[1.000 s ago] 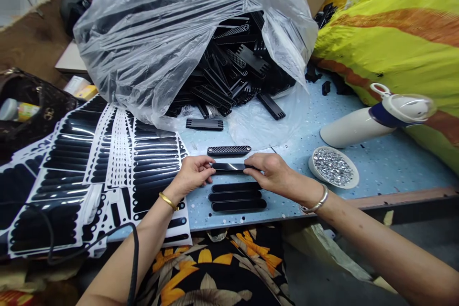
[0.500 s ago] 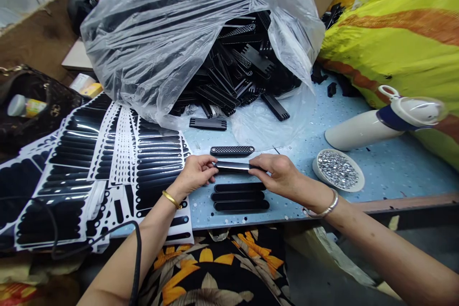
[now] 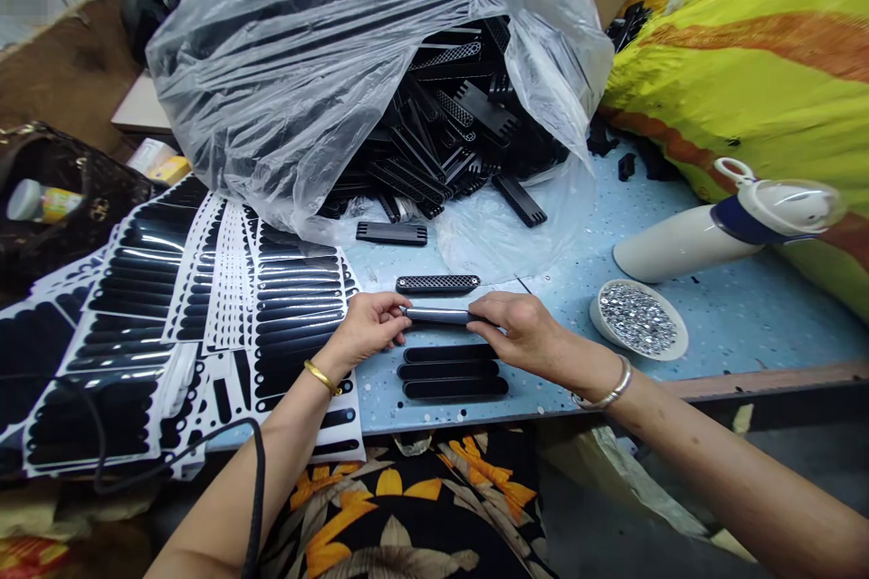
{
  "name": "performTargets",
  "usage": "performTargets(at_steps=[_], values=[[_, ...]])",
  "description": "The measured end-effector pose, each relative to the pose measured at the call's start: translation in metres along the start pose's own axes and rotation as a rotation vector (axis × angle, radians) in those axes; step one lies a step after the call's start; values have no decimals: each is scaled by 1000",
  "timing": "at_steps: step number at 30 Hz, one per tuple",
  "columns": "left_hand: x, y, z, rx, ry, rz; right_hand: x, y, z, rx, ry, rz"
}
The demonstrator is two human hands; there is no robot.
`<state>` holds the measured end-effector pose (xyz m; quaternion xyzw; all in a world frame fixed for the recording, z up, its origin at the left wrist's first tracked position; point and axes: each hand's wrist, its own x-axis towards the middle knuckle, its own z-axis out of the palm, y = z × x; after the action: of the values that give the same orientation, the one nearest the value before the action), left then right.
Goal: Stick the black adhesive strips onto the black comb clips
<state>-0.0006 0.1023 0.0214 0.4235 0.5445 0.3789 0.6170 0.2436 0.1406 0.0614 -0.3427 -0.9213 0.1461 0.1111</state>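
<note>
Between my two hands is a narrow black plastic bar (image 3: 438, 316) with rounded ends and a shiny top. My left hand (image 3: 372, 326) pinches its left end between thumb and fingertips. At the other end, my right hand (image 3: 512, 326) grips it the same way, fingers covering the tip. Just beyond it lies a black bar with a mesh pattern (image 3: 438, 284). Nearer to me, three black bars with smooth tops (image 3: 449, 371) rest side by side. Left of my hands are sheets of black oblong stickers (image 3: 299, 317), partly fanned over one another.
A large clear plastic bag (image 3: 285, 72) spills black slotted parts (image 3: 434, 145) at the back. On the right stand a bowl of small shiny silver pieces (image 3: 638, 318) and a tilted white bottle (image 3: 685, 244). A yellow sack (image 3: 753, 81) lies behind them. A black cable (image 3: 262, 470) crosses my left forearm.
Both hands keep hold of the bar, whose top now catches the light differently, as if slightly tilted. The whole view has shifted a little; nothing else has visibly moved.
</note>
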Motion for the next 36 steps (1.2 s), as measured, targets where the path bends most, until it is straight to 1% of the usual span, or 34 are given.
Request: performTargets(at_steps=[8, 12, 20, 27, 36], values=[[-1, 3, 1, 16, 16, -24, 2, -1, 0, -16, -39, -3], [-1, 4, 2, 29, 27, -32, 3, -2, 0, -26, -32, 3], [0, 1, 0, 15, 1, -13, 3, 1, 3, -45, -41, -3], [-1, 4, 0, 25, 16, -14, 4, 0, 2, -66, -50, -17], [-2, 5, 0, 42, 0, -3, 4, -4, 0, -69, -68, -24]])
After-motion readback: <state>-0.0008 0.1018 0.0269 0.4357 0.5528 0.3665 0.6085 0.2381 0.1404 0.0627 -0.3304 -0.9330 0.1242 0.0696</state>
